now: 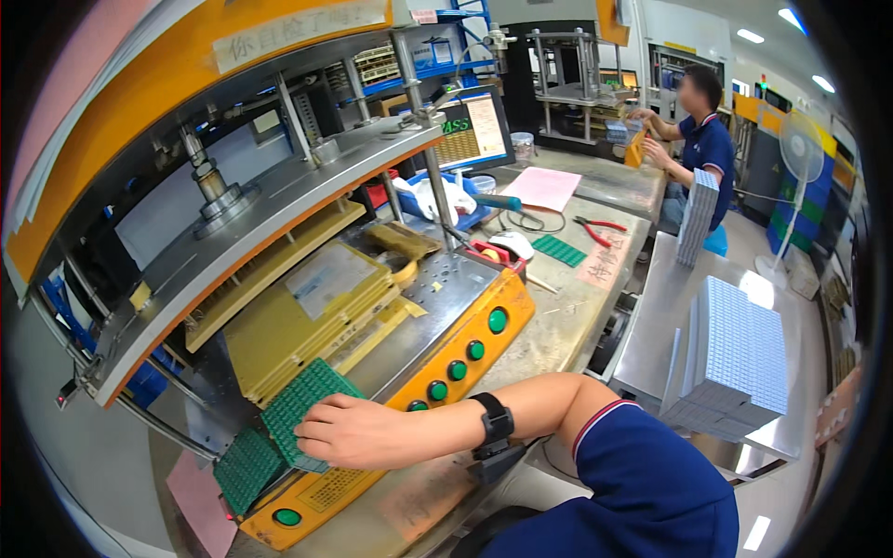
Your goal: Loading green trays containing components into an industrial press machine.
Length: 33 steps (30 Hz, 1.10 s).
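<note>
My right hand (361,431), with a black watch (497,418) on its wrist, reaches across the front of a press. Its fingers curl over a green circuit board panel (290,409), which lies tilted at the front left of the press bed. The hand covers the right part of that panel. Just left and lower, a second green panel (247,471) slopes down beside the first. Behind them sits a flat yellow fixture (288,339), under the raised upper plate (279,200) of the press. My left hand is out of view.
An orange control bar (358,479) with green buttons runs along the press front. Red-handled pliers (600,228), a green board (559,249) and a monitor (474,126) occupy the bench. Stacked grey panels (739,344) stand on a metal table at right. A co-worker (704,139) works beyond.
</note>
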{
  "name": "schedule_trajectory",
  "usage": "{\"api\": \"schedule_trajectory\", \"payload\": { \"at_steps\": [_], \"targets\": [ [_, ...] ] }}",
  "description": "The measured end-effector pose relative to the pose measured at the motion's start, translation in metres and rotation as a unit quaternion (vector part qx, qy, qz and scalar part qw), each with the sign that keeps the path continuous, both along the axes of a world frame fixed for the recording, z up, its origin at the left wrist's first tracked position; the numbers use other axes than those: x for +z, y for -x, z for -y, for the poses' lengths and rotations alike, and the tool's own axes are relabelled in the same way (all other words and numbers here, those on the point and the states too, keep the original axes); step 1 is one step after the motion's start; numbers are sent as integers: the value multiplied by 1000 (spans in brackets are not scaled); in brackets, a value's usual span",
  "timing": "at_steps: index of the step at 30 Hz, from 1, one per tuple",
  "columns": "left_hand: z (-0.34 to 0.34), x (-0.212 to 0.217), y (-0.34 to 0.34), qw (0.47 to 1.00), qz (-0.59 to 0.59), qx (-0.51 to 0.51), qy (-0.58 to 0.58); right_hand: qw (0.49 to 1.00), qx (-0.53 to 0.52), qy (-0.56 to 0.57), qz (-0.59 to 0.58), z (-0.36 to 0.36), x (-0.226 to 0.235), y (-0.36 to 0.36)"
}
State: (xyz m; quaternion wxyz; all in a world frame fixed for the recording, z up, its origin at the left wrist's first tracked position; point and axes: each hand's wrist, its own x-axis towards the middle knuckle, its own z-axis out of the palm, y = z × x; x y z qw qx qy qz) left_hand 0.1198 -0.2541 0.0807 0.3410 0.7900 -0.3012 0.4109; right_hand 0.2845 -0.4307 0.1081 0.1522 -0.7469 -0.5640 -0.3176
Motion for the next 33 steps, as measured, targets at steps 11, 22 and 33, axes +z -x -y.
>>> {"api": "schedule_trajectory", "payload": {
  "at_steps": [11, 22, 33],
  "targets": [
    [76, -65, -7, 972, -218, -85, 4, 994, -3, -74, 76, -3, 4, 3],
    [80, -68, -2, 965, -243, -92, 22, 995, -12, -72, 70, -7, 0, 4],
    [80, -74, 3, 959, -262, -92, 47, 1000, -10, -6, -12, 0, 4, 7]
  ]
}}
